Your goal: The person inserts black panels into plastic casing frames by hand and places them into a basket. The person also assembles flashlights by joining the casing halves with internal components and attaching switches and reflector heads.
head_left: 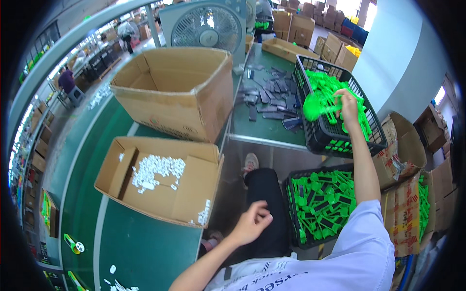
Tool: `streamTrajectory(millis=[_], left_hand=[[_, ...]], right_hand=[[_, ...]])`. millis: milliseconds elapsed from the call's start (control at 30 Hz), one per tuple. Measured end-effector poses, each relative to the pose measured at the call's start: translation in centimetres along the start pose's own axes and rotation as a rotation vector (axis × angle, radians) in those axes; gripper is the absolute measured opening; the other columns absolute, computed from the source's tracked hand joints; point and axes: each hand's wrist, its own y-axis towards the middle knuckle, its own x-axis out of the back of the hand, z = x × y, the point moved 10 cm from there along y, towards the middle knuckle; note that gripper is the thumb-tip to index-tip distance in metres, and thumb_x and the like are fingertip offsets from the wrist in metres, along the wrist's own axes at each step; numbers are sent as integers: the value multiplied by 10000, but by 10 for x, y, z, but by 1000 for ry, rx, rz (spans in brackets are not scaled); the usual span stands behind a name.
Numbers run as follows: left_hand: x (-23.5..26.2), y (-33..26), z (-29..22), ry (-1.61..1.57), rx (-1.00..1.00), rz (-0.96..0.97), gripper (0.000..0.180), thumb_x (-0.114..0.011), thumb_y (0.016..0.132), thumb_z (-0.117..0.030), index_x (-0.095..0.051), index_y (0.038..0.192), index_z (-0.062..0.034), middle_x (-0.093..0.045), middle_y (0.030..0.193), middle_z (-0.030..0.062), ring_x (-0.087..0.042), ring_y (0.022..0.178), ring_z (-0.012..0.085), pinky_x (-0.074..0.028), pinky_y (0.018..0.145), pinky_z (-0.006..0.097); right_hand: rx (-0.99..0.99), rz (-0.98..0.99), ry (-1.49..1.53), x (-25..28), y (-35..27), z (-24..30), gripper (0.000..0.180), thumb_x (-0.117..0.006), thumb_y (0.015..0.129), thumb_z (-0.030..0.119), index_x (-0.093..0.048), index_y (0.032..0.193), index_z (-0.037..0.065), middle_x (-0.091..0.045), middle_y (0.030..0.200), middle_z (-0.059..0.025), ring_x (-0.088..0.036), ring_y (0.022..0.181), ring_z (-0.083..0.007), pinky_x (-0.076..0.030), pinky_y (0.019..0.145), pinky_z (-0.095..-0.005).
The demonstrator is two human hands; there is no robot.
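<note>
My right hand (pixel 347 109) reaches over a black plastic crate (pixel 313 140) heaped with bright green plastic pieces (pixel 325 82). Its fingers are closed on a green plastic piece (pixel 314 107) with a broad rounded end, smeared by motion. I cannot tell whether more than one piece is in the grip. My left hand (pixel 253 222) hovers above my dark trouser leg, fingers loosely bent and apart, with nothing visible in them. Below the raised crate, a second black crate (pixel 287 203) is full of green long-handled pieces, some bearing dark strips.
An open carton tray (pixel 194 169) with small white parts stands on the green conveyor table (pixel 138 247) at left. Behind it are a tall carton (pixel 170 109) and a fan (pixel 208 36). Dark flat pieces (pixel 276 92) lie beside the upper crate. More cartons (pixel 400 213) stand at right.
</note>
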Motion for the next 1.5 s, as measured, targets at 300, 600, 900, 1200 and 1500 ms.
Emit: streamTrajectory(millis=[300,600,900,1200,1500], left_hand=[[27,1,3,-479,40,-177,335,-508,1039,-269,-502,1251,-9,-658,1019,139,-669,746,177,-557,673,291],[32,-1,43,-490,283,-301,213,-456,1053,-195,-589,1057,-28,-634,794,66,-580,594,109,-481,540,250],[42,-7,33,-410,291,-324,206,-481,1046,-184,-597,1007,-18,-623,796,52,-587,614,113,-482,559,257],[48,2,39,-476,238,-342,168,-488,1040,-155,-576,966,-32,-633,806,56,-589,613,112,-490,551,255],[68,-1,33,-540,242,-417,182,-488,1038,-184,-587,984,-42,-646,813,66,-580,628,107,-485,574,257]], right_hand=[[-24,818,-339,-203,-212,29,251,-466,873,133,-670,945,8,-666,826,-214,-660,818,-377,-504,775,-451],[206,433,-882,-233,-21,-74,253,-685,875,232,-628,1087,106,-644,1158,-102,-572,1135,-321,-476,906,-460],[-5,534,-990,-253,-2,-118,408,-800,780,276,-636,1133,152,-621,1205,-56,-540,1214,-286,-462,933,-476],[-1,344,-276,-230,-37,-62,174,-738,869,171,-664,878,13,-683,861,-44,-665,748,-147,-505,659,-320],[-51,67,374,-189,-203,64,363,-697,855,-64,-533,1173,-8,-598,856,-63,-629,716,-95,-570,580,-238]])
